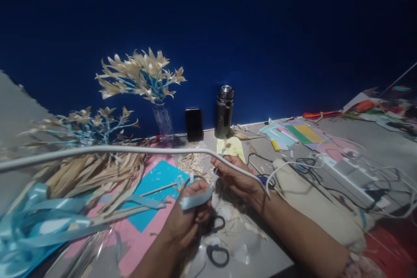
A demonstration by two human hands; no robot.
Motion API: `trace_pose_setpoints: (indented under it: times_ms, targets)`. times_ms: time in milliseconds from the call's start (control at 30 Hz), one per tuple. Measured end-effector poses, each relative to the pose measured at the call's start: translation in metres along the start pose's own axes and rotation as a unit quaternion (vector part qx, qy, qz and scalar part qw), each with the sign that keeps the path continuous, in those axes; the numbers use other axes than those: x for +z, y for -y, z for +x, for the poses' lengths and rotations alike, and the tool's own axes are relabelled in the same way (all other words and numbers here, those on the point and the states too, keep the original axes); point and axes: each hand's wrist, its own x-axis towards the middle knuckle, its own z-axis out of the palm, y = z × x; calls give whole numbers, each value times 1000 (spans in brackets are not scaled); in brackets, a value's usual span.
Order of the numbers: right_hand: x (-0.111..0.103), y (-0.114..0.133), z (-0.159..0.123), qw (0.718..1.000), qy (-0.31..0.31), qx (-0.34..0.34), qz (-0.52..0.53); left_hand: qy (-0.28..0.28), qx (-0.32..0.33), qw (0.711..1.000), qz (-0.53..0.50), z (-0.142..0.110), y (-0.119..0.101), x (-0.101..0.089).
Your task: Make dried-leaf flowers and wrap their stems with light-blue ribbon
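Observation:
My left hand [185, 222] is closed on a light blue ribbon [195, 200], whose loose end hangs over my fingers. From the ribbon a narrow strip runs up toward my right hand [237, 180]. That hand has its thumb and fingers pinched together around something thin, perhaps a stem; its kind does not show clearly. Black-handled scissors [217, 255] lie on the table just below my hands, their blades hidden. Under and around the hands are scattered dry husk scraps [250, 226].
A white bar or cable [130, 149] crosses the view. Behind stand a vase [163, 121] of husk flowers, a phone [194, 125] and a flask [224, 113]. Ribbon coils [29, 221] and dried husks [94, 178] lie left; a power strip [348, 182] with cables lies right.

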Motion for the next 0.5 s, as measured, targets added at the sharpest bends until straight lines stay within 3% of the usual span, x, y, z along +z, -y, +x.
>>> trace_pose_setpoints:
  times_ms: [133, 267, 367, 500]
  targets:
    - [-2, 3, -1, 999, 31, 4, 31, 20, -23, 999, -32, -2, 0, 1]
    - [-1, 6, -4, 998, 54, 4, -41, -67, 50, 995, 47, 2, 3, 0]
    - [0, 4, -4, 996, 8, -6, -89, -117, 96, 983, 107, 5, 6, -3]
    - [-4, -1, 1, 998, -37, -1, -57, -91, 82, 987, 107, 5, 4, -3]
